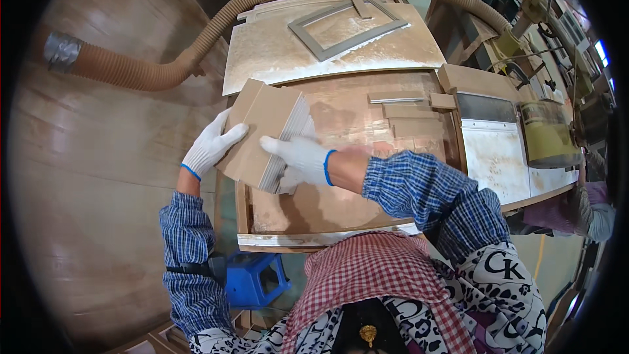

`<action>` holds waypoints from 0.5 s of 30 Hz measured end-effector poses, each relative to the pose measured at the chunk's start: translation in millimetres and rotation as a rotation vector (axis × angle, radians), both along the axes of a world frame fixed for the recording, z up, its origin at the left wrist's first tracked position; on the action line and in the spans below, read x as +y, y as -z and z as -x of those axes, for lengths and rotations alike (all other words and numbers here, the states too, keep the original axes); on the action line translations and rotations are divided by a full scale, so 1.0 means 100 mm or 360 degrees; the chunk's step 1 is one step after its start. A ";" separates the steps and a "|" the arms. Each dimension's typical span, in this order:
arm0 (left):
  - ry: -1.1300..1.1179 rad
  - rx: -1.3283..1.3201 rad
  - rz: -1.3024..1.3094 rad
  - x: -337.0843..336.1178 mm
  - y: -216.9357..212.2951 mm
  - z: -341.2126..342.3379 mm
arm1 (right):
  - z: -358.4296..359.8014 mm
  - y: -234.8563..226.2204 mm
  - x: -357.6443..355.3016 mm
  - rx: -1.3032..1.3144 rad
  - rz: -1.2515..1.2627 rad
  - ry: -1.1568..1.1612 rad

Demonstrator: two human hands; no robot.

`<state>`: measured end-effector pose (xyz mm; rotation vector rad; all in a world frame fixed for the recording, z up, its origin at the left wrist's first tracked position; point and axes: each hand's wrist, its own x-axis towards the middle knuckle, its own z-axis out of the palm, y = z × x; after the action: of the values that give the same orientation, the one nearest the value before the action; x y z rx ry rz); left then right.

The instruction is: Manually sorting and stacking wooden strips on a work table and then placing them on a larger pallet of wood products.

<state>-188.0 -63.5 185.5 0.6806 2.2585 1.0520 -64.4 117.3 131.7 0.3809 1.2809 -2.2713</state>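
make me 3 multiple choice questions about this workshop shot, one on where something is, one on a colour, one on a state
1. Where does the grey frame lie?
A. on the pale board at the far end of the table
B. on the blue stool
C. in the left hand

2. What colour are the gloves on the left hand and right hand?
A. black
B. white with blue cuffs
C. red

3. How is the stack of boards held?
A. flat and untouched on the table
B. by one hand only
C. gripped between both hands

Answers: 1 A, the frame rests on the dusty pale board below the hose. 2 B, both gloves are white, edged blue. 3 C, a hand is on each side.
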 end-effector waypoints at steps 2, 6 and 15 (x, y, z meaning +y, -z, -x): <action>0.0010 -0.0024 -0.0028 0.03 0.02 0.00 | 0.06 -0.02 0.01 -0.0029 -0.0046 -0.0085; -0.0073 0.0116 0.0075 -0.03 0.01 -0.03 | 0.08 -0.29 0.10 -0.0130 -0.0254 -0.0457; -0.1488 0.0212 -0.1507 -0.41 0.68 -0.92 | 0.55 -0.06 1.45 0.0101 -0.0946 -0.0171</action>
<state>-96.4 -104.1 117.8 -0.0690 2.0879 2.6505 -119.3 262.7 138.1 0.4292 1.9515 -1.7897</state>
